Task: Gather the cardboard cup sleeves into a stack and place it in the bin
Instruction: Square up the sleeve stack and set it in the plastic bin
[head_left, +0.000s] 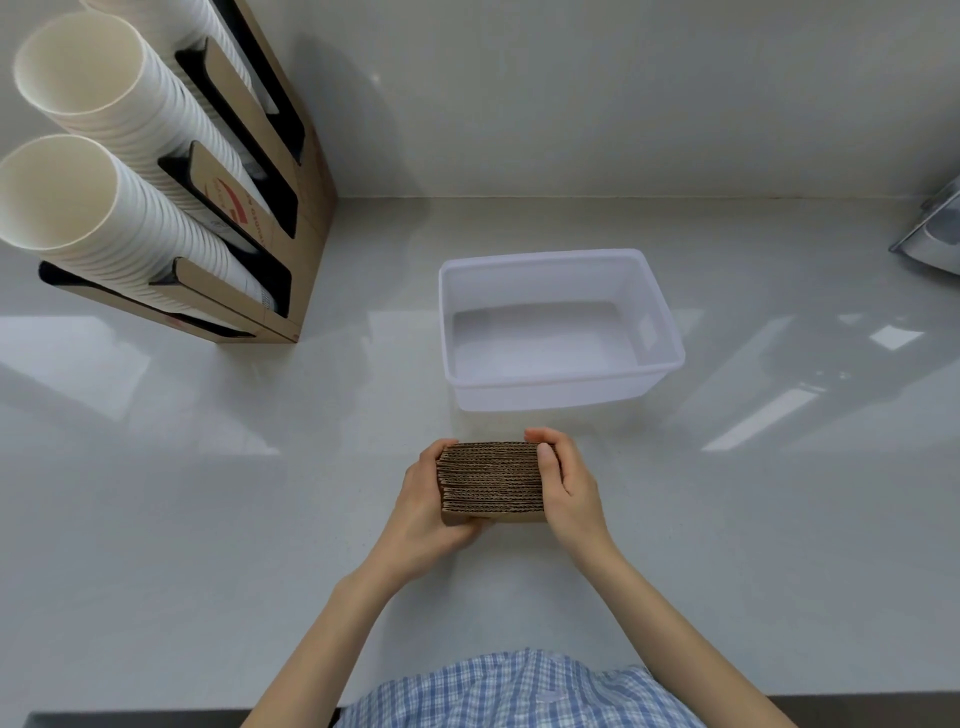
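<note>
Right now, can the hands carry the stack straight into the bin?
Probably yes. Both hands, left and right, clamp the stack, and the bin sits open and empty just beyond, with bare counter between.

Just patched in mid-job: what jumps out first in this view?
The stack of cardboard cup sleeves at centre, pressed between the left hand and right hand just above the counter. Right behind it sits the empty translucent plastic bin. At far left, tall stacks of white paper cups lean out of a cardboard dispenser.
</note>
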